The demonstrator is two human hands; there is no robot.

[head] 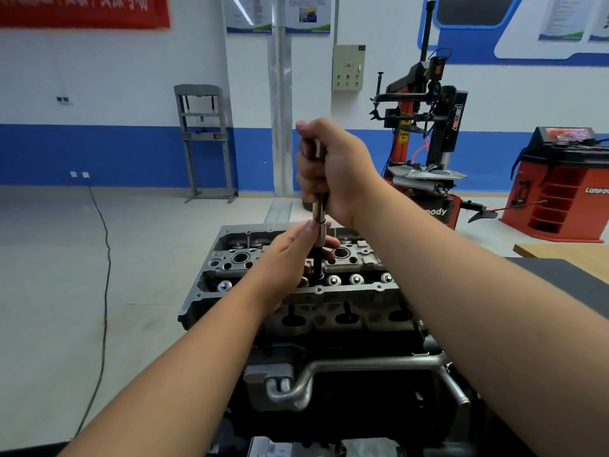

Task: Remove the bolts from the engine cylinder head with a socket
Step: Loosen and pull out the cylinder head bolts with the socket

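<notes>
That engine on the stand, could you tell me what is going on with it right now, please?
A person is working on the cylinder head with a socket tool held upright. The right hand grips the tool's upper shaft, while the left hand steadies the socket end lower down, where a dark bolt or extension runs down into the head. Whether that bolt is already loose cannot be told. A tyre changer stands behind.

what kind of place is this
Most likely a car repair workshop or training garage: a bare engine cylinder head sits on a stand, with a tyre changer and a red wheel balancer behind.
</notes>
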